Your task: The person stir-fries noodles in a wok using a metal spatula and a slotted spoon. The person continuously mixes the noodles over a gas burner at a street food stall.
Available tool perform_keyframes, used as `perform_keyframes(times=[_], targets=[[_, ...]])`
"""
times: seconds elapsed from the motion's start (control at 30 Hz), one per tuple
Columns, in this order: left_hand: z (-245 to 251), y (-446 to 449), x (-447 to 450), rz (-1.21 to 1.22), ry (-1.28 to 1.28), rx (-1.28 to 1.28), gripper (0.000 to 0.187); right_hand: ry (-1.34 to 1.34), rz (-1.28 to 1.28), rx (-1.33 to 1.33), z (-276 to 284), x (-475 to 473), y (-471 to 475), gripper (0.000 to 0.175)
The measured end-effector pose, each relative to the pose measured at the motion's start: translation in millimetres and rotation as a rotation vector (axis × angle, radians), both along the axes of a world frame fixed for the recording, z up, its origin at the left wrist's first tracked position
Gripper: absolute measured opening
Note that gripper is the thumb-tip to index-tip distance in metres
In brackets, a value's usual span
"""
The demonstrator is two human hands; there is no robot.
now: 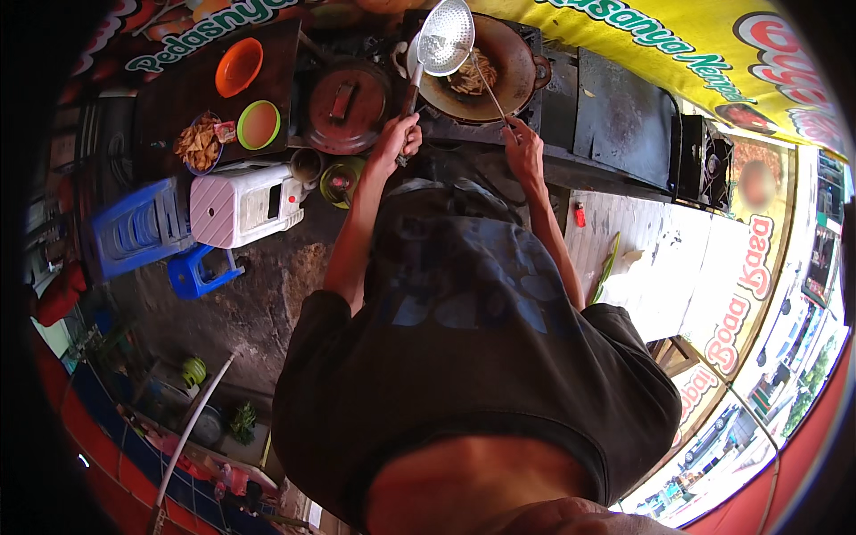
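Note:
My left hand [398, 139] grips the handle of a large perforated metal skimmer [447, 37], whose round head is raised over the left part of a wide wok [515, 43]. In my right hand [523, 146] is the end of a thin metal utensil [490, 90] that slants down into the wok. Its far end touches or lies among brown fried pieces [472, 75] in the middle of the wok. The wok, with loop handles, sits on a dark stove [455, 130]. How much liquid is in the wok, I cannot tell.
Left of the wok is a lidded reddish pot [348, 107]. A dark table [180, 87] holds an orange bowl [239, 67], a green-rimmed bowl [259, 125] and a bowl of fried snacks [199, 144]. Plastic stools [214, 206] stand lower left. A metal sheet [622, 117] and gas burner [714, 164] are right.

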State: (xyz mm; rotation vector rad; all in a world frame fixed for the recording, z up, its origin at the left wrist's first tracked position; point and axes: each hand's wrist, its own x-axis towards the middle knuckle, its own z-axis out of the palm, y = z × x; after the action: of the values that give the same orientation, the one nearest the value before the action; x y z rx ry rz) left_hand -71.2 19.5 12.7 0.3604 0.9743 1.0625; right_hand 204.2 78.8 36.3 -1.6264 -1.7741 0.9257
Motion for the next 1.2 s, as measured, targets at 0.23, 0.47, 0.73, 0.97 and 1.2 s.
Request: perform_keyframes(times=[0.23, 0.47, 0.73, 0.97, 1.2], targets=[[-5, 0, -6, -0.006, -0.008, 0.021, 0.040, 0.028, 0.074, 0.099, 9, 11, -3, 0.028], [-3, -14, -12, -0.023, 0.043, 0.028, 0.043, 0.004, 0.124, 0.173, 21, 18, -3, 0.025], [-5, -22, -8, 0.021, -0.009, 0.030, 0.028, -0.028, 0.067, 0.210, 5, 0, 0, 0.024], [-9, -24, -17, -0.027, 0.022, 0.077, 0.032, -0.024, 0.068, 0.173, 13, 5, -9, 0.024], [1, -26, -12, 0.012, 0.035, 0.060, 0.028, 0.049, 0.076, 0.265, 7, 1, -8, 0.025]])
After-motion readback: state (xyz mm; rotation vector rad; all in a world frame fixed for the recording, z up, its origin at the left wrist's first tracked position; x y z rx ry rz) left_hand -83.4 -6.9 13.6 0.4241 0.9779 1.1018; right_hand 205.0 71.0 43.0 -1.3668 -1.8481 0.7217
